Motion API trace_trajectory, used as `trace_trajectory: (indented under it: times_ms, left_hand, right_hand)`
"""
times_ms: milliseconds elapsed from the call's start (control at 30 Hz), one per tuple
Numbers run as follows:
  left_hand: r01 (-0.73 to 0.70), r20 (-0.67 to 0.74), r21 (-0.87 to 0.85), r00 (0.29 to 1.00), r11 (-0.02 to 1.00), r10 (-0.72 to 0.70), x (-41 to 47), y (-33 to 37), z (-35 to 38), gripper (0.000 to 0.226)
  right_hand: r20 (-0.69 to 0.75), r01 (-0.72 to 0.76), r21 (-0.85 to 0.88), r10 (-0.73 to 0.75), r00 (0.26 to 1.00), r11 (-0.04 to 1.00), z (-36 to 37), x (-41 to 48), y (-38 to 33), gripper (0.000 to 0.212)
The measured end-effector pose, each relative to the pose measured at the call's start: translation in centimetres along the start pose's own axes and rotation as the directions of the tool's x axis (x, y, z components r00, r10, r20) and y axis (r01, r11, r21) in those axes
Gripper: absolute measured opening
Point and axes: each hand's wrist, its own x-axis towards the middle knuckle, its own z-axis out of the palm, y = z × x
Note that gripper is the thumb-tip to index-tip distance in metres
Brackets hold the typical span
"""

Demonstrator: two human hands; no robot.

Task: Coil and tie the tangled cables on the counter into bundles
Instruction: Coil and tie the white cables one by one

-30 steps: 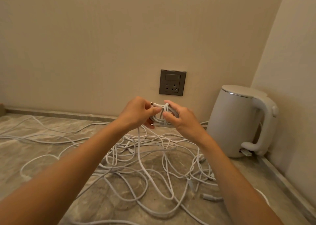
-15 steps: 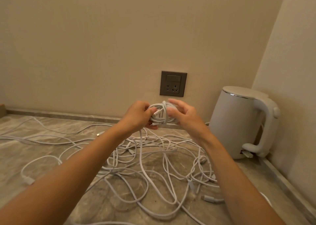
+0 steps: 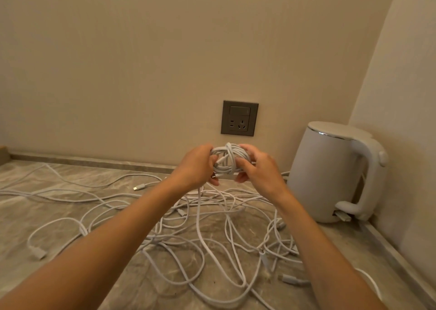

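Head view has the left hand (image 3: 197, 166) and right hand (image 3: 260, 168) both clutching the coiled bundle (image 3: 230, 158), whose wrap could unravel if the trailing strand (image 3: 200, 206) snags the tangled cables (image 3: 212, 234).

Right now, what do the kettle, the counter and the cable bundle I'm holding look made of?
The kettle looks like matte white plastic, with a shiny metal rim round the lid. The counter seems polished stone or imitation: grey-brown veining, soft sheen. The cable bundle is white, likely a rubbery plastic jacket; texture too fine to tell.
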Motion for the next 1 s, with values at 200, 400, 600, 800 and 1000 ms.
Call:
trace_trajectory:
  times_ms: [200,400,600,800,1000]
  left_hand:
    - [-0.033,-0.040,0.191,0.998,0.981,0.042,-0.1,0.1,0.1,0.014]
    - [-0.067,-0.087,0.132,0.993,0.989,0.079,-0.4,0.7,-0.8,0.020]
    - [-0.015,-0.102,-0.267,0.995,0.964,-0.013,-2.1,2.1,-4.4,0.015]
    - [0.008,-0.216,-0.340,0.973,0.940,-0.086,-7.4,1.9,-10.5,0.017]
    - [0.114,-0.348,-0.297,0.912,0.948,-0.218,-17.0,-2.7,-17.6,0.012]
  right_hand:
    - [0.051,-0.119,0.138,0.112,0.992,0.983,-0.4,0.0,-0.5,0.013]
    - [0.096,-0.228,0.231,0.211,0.973,0.946,-0.8,0.0,-1.5,0.008]
    - [0.030,-0.222,0.305,0.223,0.974,0.926,-0.6,-0.7,-4.8,0.013]
    - [0.065,-0.113,0.221,0.101,0.993,0.969,2.0,-2.2,-11.6,0.008]
    - [0.233,-0.113,0.288,0.045,0.971,0.951,11.2,-6.6,-17.5,0.012]
